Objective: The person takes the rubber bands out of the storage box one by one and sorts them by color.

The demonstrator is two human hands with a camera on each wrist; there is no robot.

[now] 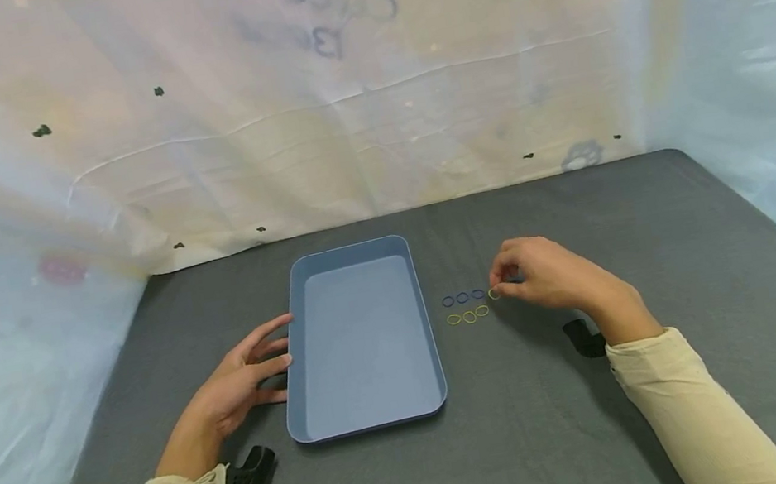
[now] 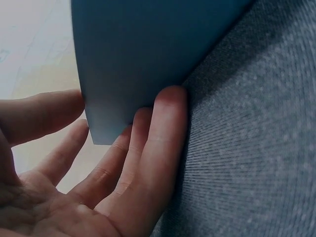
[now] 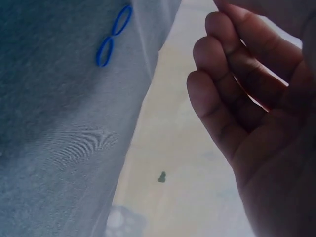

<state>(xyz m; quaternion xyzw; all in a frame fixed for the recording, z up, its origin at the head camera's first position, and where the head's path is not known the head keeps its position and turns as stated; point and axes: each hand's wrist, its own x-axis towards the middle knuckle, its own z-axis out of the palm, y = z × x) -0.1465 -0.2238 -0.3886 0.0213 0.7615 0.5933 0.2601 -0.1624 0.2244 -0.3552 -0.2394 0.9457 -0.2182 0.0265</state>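
My left hand rests its spread fingers against the left side of a shallow blue-grey tray; in the left wrist view, the fingertips touch the tray's outer wall. Right of the tray, thumb and index finger of my right hand pinch a small yellow rubber band, close over the cloth. Beside it lie several thin bands in two short rows: blue rubber bands behind and yellow rubber bands in front. Two blue loops show in the right wrist view, where the pinching fingertips are out of frame.
Dark grey cloth covers the table. Pale sheeting hangs along the back and both sides. A black strap piece sits at the left wrist, another at the right wrist.
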